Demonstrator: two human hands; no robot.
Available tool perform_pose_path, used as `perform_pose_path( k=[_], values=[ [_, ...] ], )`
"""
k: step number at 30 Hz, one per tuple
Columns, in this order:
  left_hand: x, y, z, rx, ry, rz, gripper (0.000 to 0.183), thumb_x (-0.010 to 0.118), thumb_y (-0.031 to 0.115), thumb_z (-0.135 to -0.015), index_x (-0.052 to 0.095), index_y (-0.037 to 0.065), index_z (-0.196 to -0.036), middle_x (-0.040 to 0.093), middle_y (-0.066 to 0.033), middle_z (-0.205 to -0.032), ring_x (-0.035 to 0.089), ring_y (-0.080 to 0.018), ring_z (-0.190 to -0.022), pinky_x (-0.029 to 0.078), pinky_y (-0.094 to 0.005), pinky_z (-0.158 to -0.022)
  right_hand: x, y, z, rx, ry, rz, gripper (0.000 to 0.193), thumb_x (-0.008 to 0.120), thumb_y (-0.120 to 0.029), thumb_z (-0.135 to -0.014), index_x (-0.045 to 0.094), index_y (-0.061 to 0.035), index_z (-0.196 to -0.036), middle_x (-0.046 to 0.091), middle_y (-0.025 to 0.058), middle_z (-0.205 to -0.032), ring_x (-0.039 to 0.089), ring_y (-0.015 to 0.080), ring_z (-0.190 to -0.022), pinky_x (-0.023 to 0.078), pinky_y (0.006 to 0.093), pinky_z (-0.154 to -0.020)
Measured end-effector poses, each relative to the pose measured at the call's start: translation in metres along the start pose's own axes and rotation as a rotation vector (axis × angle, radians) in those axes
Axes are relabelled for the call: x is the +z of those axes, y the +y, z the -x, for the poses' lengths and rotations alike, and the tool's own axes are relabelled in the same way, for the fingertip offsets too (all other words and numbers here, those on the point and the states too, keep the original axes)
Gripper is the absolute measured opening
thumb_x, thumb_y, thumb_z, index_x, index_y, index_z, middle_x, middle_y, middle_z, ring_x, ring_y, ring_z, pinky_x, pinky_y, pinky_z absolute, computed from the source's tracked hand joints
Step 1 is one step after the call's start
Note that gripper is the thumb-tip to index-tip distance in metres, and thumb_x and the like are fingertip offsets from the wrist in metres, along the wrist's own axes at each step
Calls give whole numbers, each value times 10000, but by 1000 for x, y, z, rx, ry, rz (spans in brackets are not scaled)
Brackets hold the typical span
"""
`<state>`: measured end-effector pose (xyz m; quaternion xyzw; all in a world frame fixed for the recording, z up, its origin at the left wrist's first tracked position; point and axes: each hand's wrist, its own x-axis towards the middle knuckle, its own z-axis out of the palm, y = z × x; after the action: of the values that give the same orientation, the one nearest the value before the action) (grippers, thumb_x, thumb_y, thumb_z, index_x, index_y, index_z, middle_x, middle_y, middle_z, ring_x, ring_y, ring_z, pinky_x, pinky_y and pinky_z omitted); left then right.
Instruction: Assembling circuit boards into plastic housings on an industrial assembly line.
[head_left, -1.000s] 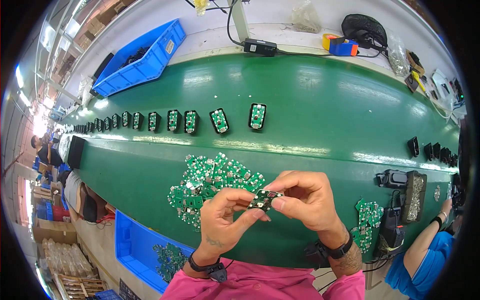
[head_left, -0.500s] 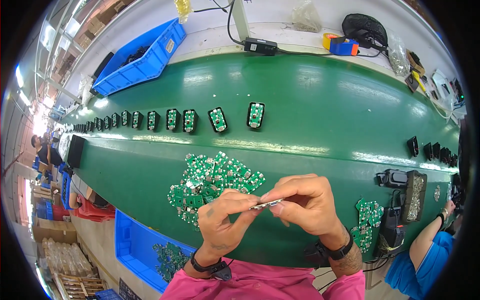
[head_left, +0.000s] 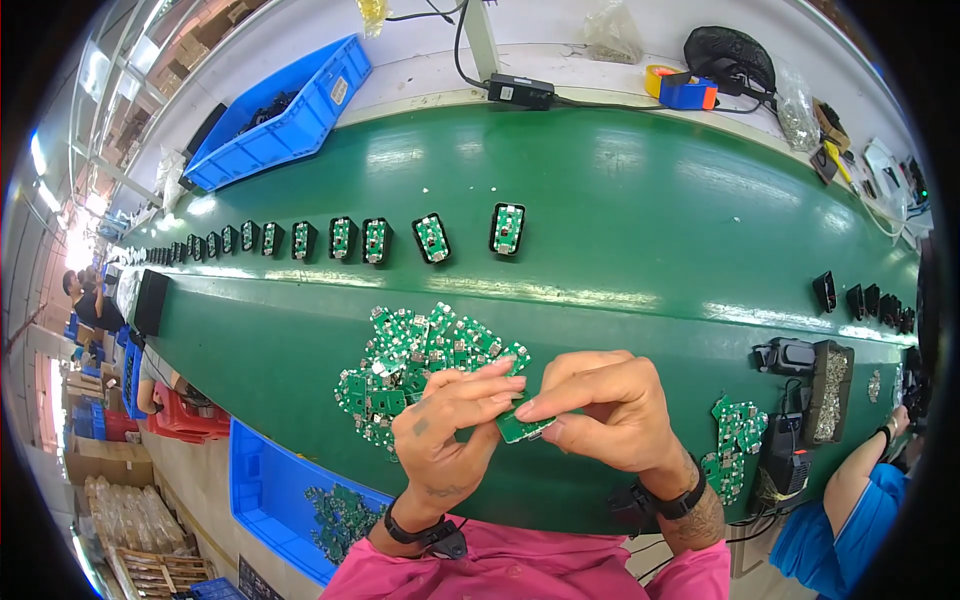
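Note:
A small green circuit board (head_left: 519,428) is held low over the table, its flat green face now turned up toward me. My right hand (head_left: 618,412) pinches it between thumb and forefinger at its right side. At the board's left end is my left hand (head_left: 448,432), fingers bent together over it and the thumb underneath; the exact contact there is partly hidden. Just beyond my left hand lies a loose pile of similar circuit boards (head_left: 400,350). Farther off, a black plastic case (head_left: 508,230) with a board inside ends a long row of such cases (head_left: 303,241).
A blue crate (head_left: 290,130) stands at the far left, and a blue bin (head_left: 265,490) with boards sits below the table's near edge. To the right are more boards (head_left: 740,430), a tray of small metal parts (head_left: 828,400) and a co-worker's arm (head_left: 860,480).
The board was seen edge-on between both hands and has tilted to show its flat face. My left fingers have lifted and stretched over it; my right hand stays nearly in place.

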<state>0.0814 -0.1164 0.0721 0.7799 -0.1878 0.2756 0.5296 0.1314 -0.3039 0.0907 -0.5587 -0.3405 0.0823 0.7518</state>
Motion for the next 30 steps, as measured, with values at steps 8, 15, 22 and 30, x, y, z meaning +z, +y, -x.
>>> perform_pose_path(
  k=[8, 15, 22, 30],
  values=[
    [-3, 12, 5, -143, -134, -27, 378, 744, -77, -748, 668, 31, -1102, 742, -75, -854, 729, -215, -800, 523, -273, -765, 4, -3, 4, 102, 112, -40, 184, 670, 81, -783, 727, 60, -956, 668, 99, -755, 597, 125, -655, 446, 255, -560],
    [2, 19, 9, -470, -120, 325, 647, 764, -37, -793, 452, -40, -1359, 708, -71, -734, 697, -129, -719, 539, -259, -716, 2, -8, 6, 284, 185, -135, 125, 610, 15, -878, 697, 82, -938, 640, 85, -695, 521, 74, -477, 364, 220, -404],
    [1, 26, 4, -524, -105, 691, 667, 674, -112, -846, 335, -40, -1415, 707, -164, -852, 715, -238, -793, 599, -335, -741, 1, -8, 6, 303, 174, -144, 147, 594, -5, -895, 690, 96, -942, 652, 97, -711, 555, 85, -512, 398, 224, -413],
    [-4, 25, 5, -564, -161, 809, 663, 663, -112, -860, 312, -25, -1416, 697, -193, -921, 717, -269, -832, 607, -366, -765, -1, -8, 7, 325, 119, -184, 175, 599, -20, -886, 679, 112, -969, 671, 117, -752, 578, 97, -533, 434, 233, -431]
  ],
)
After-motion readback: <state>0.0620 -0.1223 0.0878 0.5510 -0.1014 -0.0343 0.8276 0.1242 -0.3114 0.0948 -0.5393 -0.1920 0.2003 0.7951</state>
